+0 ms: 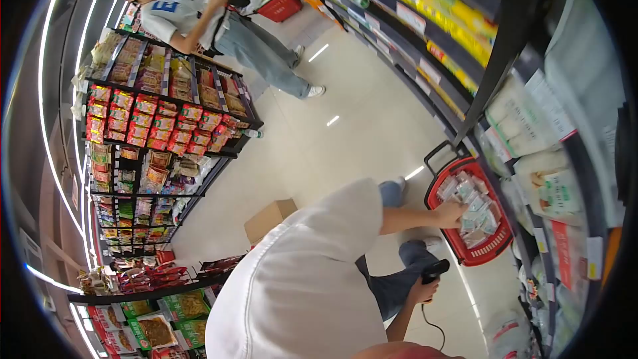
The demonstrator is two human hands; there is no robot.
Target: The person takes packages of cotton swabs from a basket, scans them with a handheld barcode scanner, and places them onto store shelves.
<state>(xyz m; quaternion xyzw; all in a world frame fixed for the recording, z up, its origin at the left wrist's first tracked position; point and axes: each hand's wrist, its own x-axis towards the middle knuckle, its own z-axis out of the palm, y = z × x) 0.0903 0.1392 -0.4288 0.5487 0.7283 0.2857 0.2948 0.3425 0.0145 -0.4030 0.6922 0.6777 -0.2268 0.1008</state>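
Observation:
My left hand (pixel 452 214) reaches over the rim of a red shopping basket (pixel 493 247) on the floor. Its fingers curl down among small clear-and-white packets (pixel 473 201) heaped inside; what they grip is hidden. The basket's black handle (pixel 433 154) lies tipped to one side. Lower down, near my knee, my right hand (pixel 425 290) is wrapped round a black handheld device (pixel 435 270). A thin dark cord (pixel 435 326) trails below that hand. The device's exact kind is unclear.
Shelves of packaged food (pixel 525 119) run close beside the basket. A cardboard box (pixel 269 219) sits on the floor behind me. Across the aisle stands a display rack (pixel 159 119) of red packets. Another person (pixel 239 36) stands there holding something clear, near a second red basket (pixel 279 6).

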